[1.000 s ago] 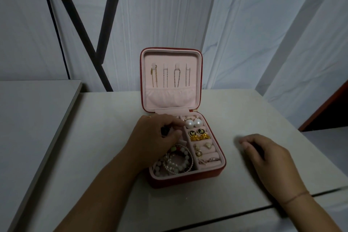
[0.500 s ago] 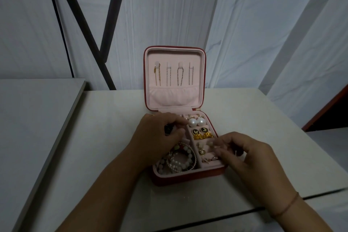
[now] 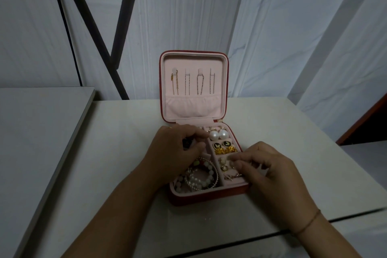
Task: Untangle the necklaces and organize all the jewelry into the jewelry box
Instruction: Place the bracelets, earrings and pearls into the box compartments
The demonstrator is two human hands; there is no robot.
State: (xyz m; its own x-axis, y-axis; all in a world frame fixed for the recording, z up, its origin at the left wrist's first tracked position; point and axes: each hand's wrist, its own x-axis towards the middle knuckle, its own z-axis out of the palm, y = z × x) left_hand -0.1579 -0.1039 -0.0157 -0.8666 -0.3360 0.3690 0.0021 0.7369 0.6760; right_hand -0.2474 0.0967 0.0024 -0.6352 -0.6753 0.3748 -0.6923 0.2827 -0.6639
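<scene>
Jewelry box (image 3: 209,196): open on the table (image 3: 272,123) before you, lid (image 3: 193,107) upright.
Left hand (image 3: 176,151): over the box's far-left part, your thumb and fingers curled round a small dark piece (image 3: 187,142).
Right hand (image 3: 270,172): your fingers bent, tips close together at the near-right compartment; grip unclear.

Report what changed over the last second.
The right hand left the table beside the jewelry box and moved left over its right-hand compartments, fingertips now at the small earrings; whether it pinches anything is unclear. The left hand stays at the back-left compartment around a small dark piece; the lid stays open.
</scene>
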